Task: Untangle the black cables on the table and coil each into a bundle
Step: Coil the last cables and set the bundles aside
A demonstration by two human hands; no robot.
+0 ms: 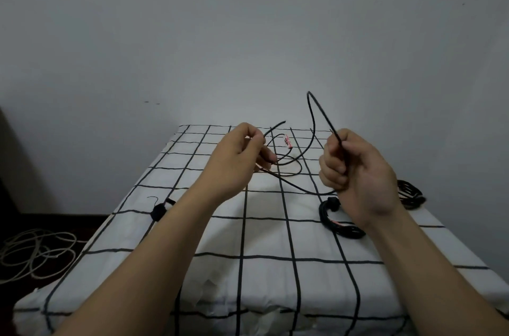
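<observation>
A loose black cable (312, 115) runs between my two hands above the table (261, 239). My right hand (355, 170) grips it in a fist; from there it rises in a tall arch, drops to the cloth and curls in loops (286, 165) near a small pink-and-white tag (287, 141). My left hand (237, 159) pinches another stretch of the cable between thumb and fingers, with a short free end sticking up to the right. Three coiled black bundles lie on the cloth: one (340, 221) below my right wrist, one (410, 194) at the right edge, a small one (159, 210) by my left forearm.
The table is covered with a white cloth with a black grid. A plain grey wall stands right behind it. On the dark floor at the lower left lies a heap of pale cord (35, 253).
</observation>
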